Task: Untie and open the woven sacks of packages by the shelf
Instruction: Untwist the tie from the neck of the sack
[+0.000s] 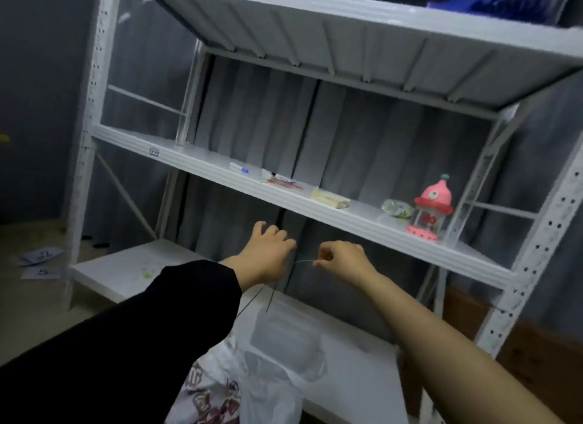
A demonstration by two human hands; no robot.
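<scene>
A white metal shelf (176,158) stands before grey curtains. Your left hand (268,253) curls round a thin green string (303,261); your right hand (342,259) pinches its other end in its fingers. Below, a printed sack (205,398) holds clear-wrapped packages (284,338); its writing is unreadable.

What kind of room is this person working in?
Probably a small storeroom or parcel-sorting corner. A white metal rack of slotted uprights holds odd items like a pink toy, plastic-wrapped packages lie on its bottom shelf, and numbered paper slips sit on the floor.
</scene>
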